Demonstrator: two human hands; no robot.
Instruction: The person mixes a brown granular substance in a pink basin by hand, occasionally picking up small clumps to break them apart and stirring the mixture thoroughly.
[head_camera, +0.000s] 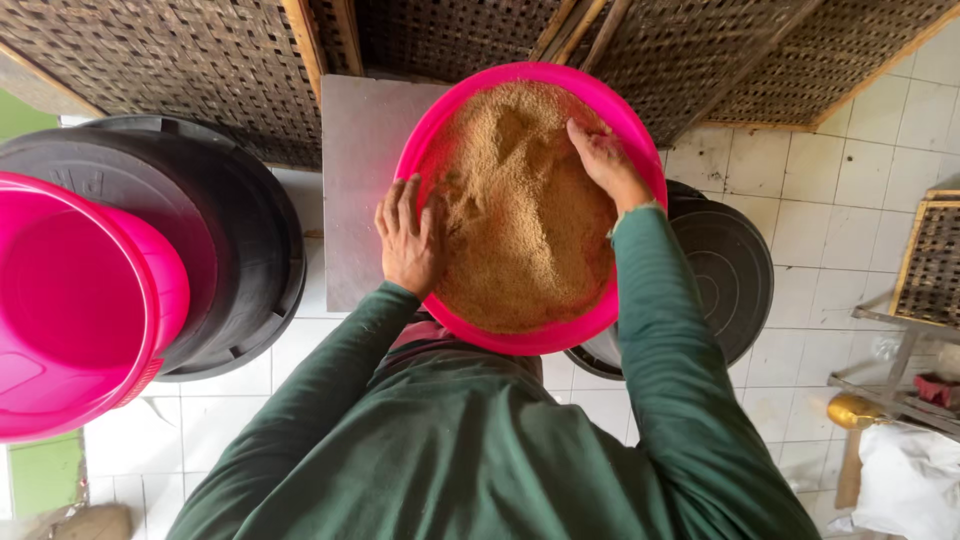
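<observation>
1. A round pink basin (640, 150) is sitting at the upper centre of the frame, filled with a tan, crumbly grain-like meal (520, 230).
2. The left hand (405, 238) is lying flat with its fingers spread loosely, resting on the basin's left rim and touching the edge of the meal.
3. The right hand (605, 160) is pressing into the meal at the upper right, fingers together; its fingertips are sinking into the meal, so whether it is gripping anything is hard to tell.
4. The basin is resting on a grey bench (360, 180), most of which is hidden beneath it.
5. A black tub (735, 270) is peeking out at the basin's right, largely covered by the basin and the green sleeve (660, 330).
6. At the left of the frame, a second pink basin (80, 300), cut off by the edge, is sitting on a black lid (240, 230).
7. Woven lattice trays (180, 70) are leaning along the top, cropped by the frame.
</observation>
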